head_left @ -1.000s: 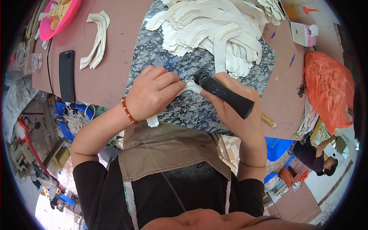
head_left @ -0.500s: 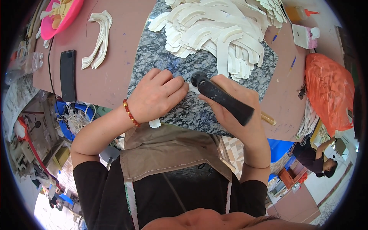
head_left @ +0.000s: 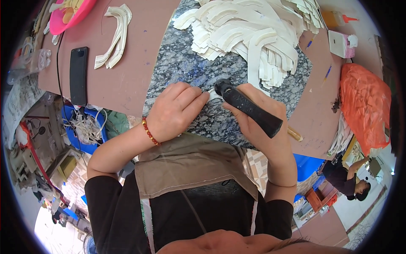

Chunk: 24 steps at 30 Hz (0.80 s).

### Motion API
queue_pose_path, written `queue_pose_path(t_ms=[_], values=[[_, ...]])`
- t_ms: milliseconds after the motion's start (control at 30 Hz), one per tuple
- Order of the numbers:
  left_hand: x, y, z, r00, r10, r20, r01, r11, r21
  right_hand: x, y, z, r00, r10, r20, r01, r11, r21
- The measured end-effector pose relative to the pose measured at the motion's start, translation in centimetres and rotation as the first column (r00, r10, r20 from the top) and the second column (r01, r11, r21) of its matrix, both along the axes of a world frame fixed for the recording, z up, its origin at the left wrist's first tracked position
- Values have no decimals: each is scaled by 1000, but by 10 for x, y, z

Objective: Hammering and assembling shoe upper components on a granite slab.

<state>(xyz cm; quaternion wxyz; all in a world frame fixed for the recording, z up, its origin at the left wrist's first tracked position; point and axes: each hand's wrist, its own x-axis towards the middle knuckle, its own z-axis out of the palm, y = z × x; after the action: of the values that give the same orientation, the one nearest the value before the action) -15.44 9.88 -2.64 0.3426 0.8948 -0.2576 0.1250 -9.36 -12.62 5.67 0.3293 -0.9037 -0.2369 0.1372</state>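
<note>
My right hand (head_left: 262,116) is wrapped round the wooden handle of a hammer with a long black head (head_left: 253,109). The hammer's round face end is over a small white strip (head_left: 216,95) on the grey speckled stone slab (head_left: 182,63). Beside it, my left hand (head_left: 175,108) has its fingers bent and drawn together, fingertips at the strip's left end. Most of the strip is hidden by the hand and the hammer. Beyond both hands, a heap of curved white pieces (head_left: 237,31) covers the far right part of the slab.
Left on the brown table (head_left: 127,91) lie a black phone (head_left: 78,76) and a curved white bundle (head_left: 116,38); a pink basin (head_left: 78,19) stands behind. To the right are pens (head_left: 328,73), a tissue box (head_left: 340,44) and an orange-red bag (head_left: 363,106). Another person (head_left: 344,180) is farther right.
The view has shifted slightly, so the table things sit a little farther right and higher. A white tab below my left wrist no longer shows. Both hands keep nearly the same pose.
</note>
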Motion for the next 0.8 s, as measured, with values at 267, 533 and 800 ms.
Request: queue_pose_path(t_ms=[267,533,800], values=[[-4,-3,14,998,-27,-52,38,973,228,-1,4,4,999,35,4,-34,999,-24],[-17,-1,6,998,50,-40,-46,994,101,-6,3,-3,1000,13,-1,-13,1000,-28],[-29,1,17,993,90,-80,-80,989,123,-9,14,-5,996,81,-40,-75,987,141]])
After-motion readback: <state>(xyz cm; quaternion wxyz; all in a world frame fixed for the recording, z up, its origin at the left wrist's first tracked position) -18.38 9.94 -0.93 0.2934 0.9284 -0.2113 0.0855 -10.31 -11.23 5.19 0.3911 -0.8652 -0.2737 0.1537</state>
